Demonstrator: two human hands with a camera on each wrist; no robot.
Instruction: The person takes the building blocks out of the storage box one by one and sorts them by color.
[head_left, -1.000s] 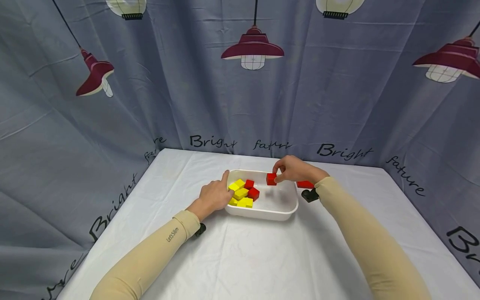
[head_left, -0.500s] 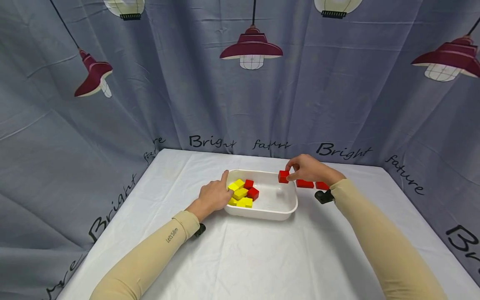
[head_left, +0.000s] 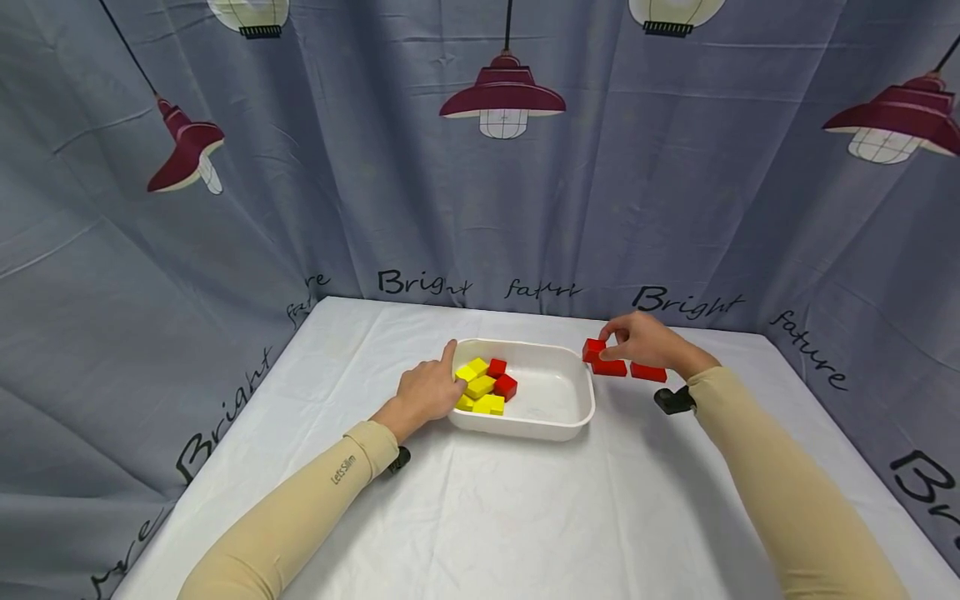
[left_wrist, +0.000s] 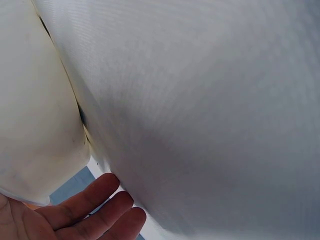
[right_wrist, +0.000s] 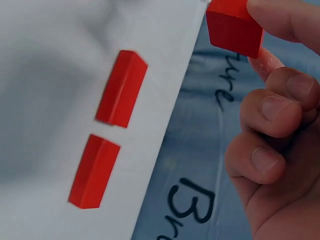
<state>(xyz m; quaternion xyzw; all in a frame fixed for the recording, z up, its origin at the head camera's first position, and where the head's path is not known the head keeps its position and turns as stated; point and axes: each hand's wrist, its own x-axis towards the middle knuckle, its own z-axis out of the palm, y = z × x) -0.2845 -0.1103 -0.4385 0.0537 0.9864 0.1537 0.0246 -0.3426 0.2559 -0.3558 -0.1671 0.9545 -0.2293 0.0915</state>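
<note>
In the head view my right hand [head_left: 647, 343] pinches a red block [head_left: 592, 348] between thumb and index finger, above the table just right of the white tray [head_left: 525, 426]. The right wrist view shows the pinched red block up close; the other fingers are curled below it. Two red blocks [head_left: 648, 372] lie end to end under and beside this hand. My left hand [head_left: 427, 392] rests at the tray's left rim, index finger straight and thumb over the edge. In the left wrist view its other fingers [left_wrist: 95, 192] extend loosely beside the tray's outer wall.
Several yellow blocks [head_left: 482, 387] and two red blocks [head_left: 506, 387] sit in the tray's left part. A white cloth [head_left: 517, 517] covers the table. Behind it hangs a grey-blue curtain [head_left: 360, 208] printed with lamps and lettering.
My right hand has carried the red block rightward, from above the tray's inside to past its right rim. The red blocks on the table are now more exposed. My left hand has stayed put.
</note>
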